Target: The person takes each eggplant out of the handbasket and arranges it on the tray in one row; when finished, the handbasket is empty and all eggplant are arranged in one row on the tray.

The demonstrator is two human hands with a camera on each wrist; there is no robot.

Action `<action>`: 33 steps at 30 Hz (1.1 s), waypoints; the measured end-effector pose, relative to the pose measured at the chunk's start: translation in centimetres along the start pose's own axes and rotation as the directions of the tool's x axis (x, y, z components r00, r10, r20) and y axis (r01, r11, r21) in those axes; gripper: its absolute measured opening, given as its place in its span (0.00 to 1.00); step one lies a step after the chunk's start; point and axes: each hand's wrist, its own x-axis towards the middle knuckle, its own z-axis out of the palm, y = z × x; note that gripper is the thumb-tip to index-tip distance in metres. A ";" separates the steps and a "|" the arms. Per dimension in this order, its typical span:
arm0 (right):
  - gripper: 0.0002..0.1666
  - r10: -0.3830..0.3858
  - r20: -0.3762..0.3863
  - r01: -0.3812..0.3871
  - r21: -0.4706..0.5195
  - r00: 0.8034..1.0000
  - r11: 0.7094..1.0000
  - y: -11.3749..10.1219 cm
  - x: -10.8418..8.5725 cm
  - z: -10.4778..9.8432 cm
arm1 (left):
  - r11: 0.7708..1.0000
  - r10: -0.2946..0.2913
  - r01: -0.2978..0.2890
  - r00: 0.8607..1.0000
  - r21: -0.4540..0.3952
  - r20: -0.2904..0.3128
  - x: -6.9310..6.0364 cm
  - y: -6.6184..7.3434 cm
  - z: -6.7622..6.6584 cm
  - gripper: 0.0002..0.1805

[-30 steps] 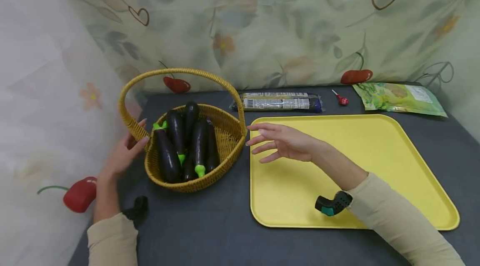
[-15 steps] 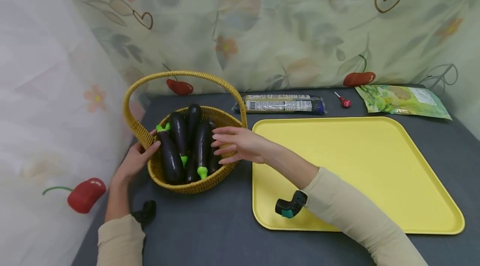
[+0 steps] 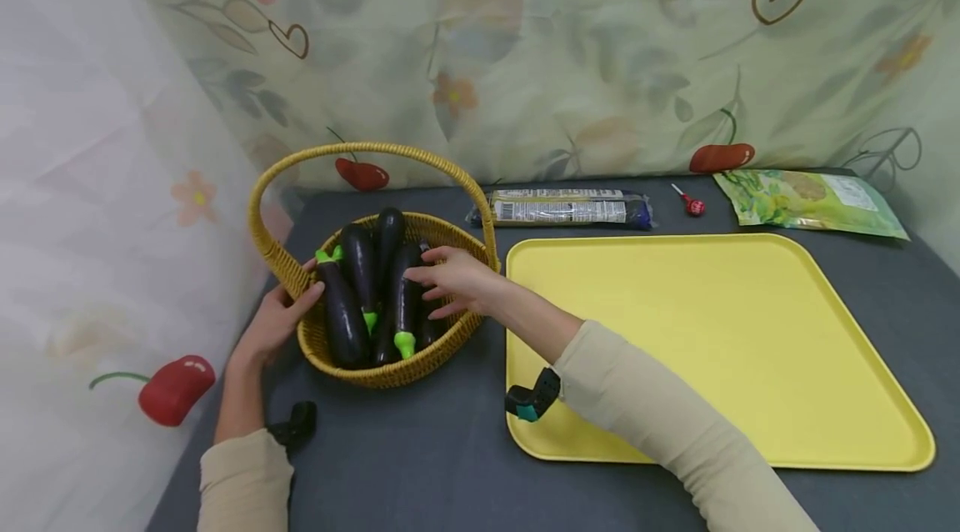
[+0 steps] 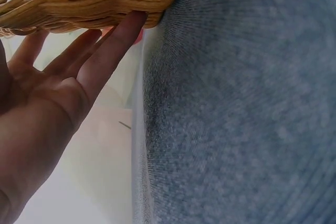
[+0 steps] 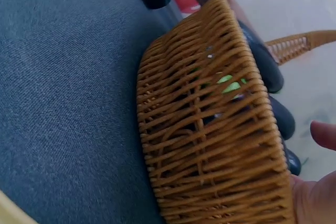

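The right hand (image 3: 461, 279), fingers loosely apart, hangs over a long, glossy, purple-black eggplant (image 3: 406, 303), likely firm but slippery, best gripped mid-body.

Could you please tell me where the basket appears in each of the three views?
Head: the basket is left of centre, beside the yellow tray.
Left wrist: the basket is cropped at the top left.
Right wrist: the basket spans the centre, reaching the bottom edge.
Shared landmark: the grey tabletop.

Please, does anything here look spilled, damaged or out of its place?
I see nothing spilled or damaged: the eggplants lie inside the basket. A lollipop, lying loose between the long package and the green bag, is perhaps out of place.
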 end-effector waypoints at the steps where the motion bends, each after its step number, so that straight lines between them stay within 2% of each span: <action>1: 0.35 0.001 -0.007 -0.001 -0.011 1.000 1.000 0.0 0.1 0.2 | 1.000 0.001 -0.001 1.000 -0.001 -0.001 0.0 0.0 0.0 0.37; 7: 0.42 0.009 -0.067 -0.010 -0.021 0.998 1.000 0.3 0.7 1.6 | 1.000 0.013 -0.013 1.000 0.002 -0.007 0.0 -0.1 0.1 0.36; 14: 0.55 -0.008 -0.110 0.006 -0.022 0.994 1.000 0.6 1.5 3.3 | 0.999 0.003 -0.003 1.000 0.033 -0.012 -0.1 -0.1 0.2 0.37; 20: 0.56 -0.038 -0.157 0.028 -0.068 0.987 0.997 0.5 1.9 4.1 | 0.999 0.012 -0.011 1.000 0.051 -0.018 -0.1 -0.1 0.0 0.37; 26: 0.52 -0.023 -0.089 0.027 0.043 0.996 0.999 0.6 1.6 3.2 | 1.000 0.020 -0.020 1.000 0.017 -0.021 -0.3 0.0 0.0 0.36; 29: 0.50 -0.058 -0.023 0.060 0.124 0.998 0.990 0.7 1.1 2.3 | 0.999 0.032 -0.032 0.999 -0.006 -0.022 -0.2 0.1 0.2 0.34; 33: 0.48 -0.125 0.043 0.113 0.211 0.991 0.971 0.5 -0.4 1.0 | 0.999 0.034 -0.034 0.999 -0.002 -0.023 -0.1 0.1 0.2 0.34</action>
